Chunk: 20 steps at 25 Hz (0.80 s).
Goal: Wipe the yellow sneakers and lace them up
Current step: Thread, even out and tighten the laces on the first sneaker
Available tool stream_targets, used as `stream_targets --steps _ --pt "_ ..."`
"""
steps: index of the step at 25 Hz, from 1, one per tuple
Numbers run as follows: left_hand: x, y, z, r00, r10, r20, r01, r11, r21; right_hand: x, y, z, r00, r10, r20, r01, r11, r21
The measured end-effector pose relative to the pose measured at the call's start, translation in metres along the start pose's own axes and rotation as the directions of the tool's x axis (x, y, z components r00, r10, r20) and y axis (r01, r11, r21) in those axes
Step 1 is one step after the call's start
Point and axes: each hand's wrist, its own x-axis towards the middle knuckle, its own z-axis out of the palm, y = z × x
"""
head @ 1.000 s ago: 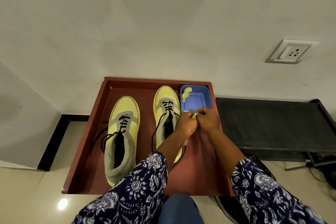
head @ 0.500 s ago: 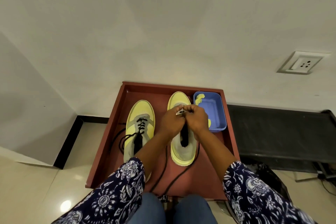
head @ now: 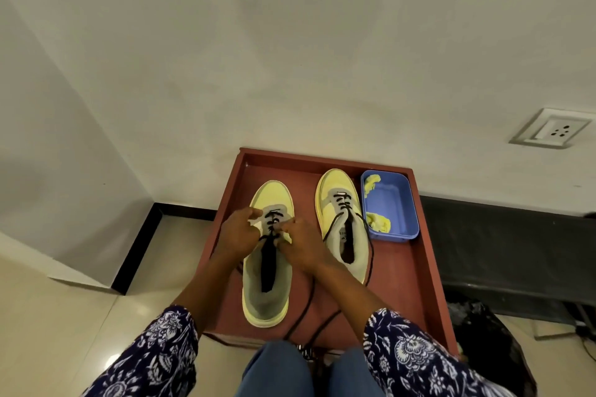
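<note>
While both hands meet over the lace zone of the left sneaker [head: 267, 255], lacing looks to be the step in hand. Left hand [head: 238, 235]: fingers curled in toward the black lace [head: 273, 225], thumb and forefinger up by the eyelets; appears to pinch a strand, though the contact itself is partly hidden. Right hand [head: 301, 246]: fingers curled on the opposite side of the same lace, likewise seeming to pinch it. Working from both sides probably keeps the tension even across the tongue.

Landmark: red-brown tray [head: 419, 284], set on the floor against the wall.
- Left sneaker: left half of the tray, toe toward the wall, heel toward the person. Only the upper rows by the toe are crossed; opening below is unlaced.
- Right sneaker [head: 342, 222]: centre-right of the tray, parallel, apart from the first. Few crossings near the toe; loose lace ends [head: 371, 255] trail down its side and over the tray's near edge.
- Blue plastic tub [head: 393, 203]: tray's far right corner, just beside the right sneaker's toe. Two crumpled yellow cloths [head: 380, 222] lie inside, likely parked there after wiping.

Judgement: wiping seems finished; lacing early on both shoes. Toes-away placement gives the hands direct access to the eyelets.

Risk: trailing ends could snag on the tray's edge or the person's knees.
</note>
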Motion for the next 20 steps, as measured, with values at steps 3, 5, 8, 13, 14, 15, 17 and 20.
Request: stream_targets --steps 3,5,8,13,14,15,17,20 --pt "-0.006 -0.021 -0.004 0.987 -0.036 0.155 0.029 0.999 0.042 -0.004 0.000 0.010 0.999 0.026 -0.046 -0.029 0.997 -0.076" --pt "-0.009 -0.026 -0.002 0.978 -0.034 0.205 0.018 0.997 0.081 -0.004 -0.001 0.015 0.994 0.044 -0.095 -0.047 0.998 -0.033" --pt "-0.010 -0.029 0.002 0.987 -0.022 0.158 0.004 0.994 0.110 -0.004 -0.004 0.017 0.993 0.043 -0.108 -0.043 0.999 0.004" --pt "-0.016 -0.019 0.012 0.995 -0.003 0.098 -0.012 0.989 0.149 -0.008 0.000 0.015 0.977 0.120 -0.176 -0.103 0.989 0.106" --pt "-0.018 -0.014 0.013 0.995 0.004 0.099 -0.018 0.989 0.149 -0.009 0.000 0.015 0.966 0.183 -0.184 -0.152 0.973 0.173" --pt "-0.019 -0.010 0.013 0.995 0.012 0.103 -0.027 0.989 0.144 -0.010 0.000 0.015 0.954 0.234 -0.186 -0.189 0.954 0.232" --pt "-0.021 -0.004 0.012 0.994 0.030 0.108 -0.045 0.989 0.138 -0.010 0.000 0.015 0.942 0.285 -0.177 -0.228 0.930 0.287" --pt "-0.022 0.001 0.009 0.992 0.049 0.117 -0.060 0.994 0.089 -0.009 0.000 0.014 0.939 0.294 -0.178 -0.231 0.924 0.305"
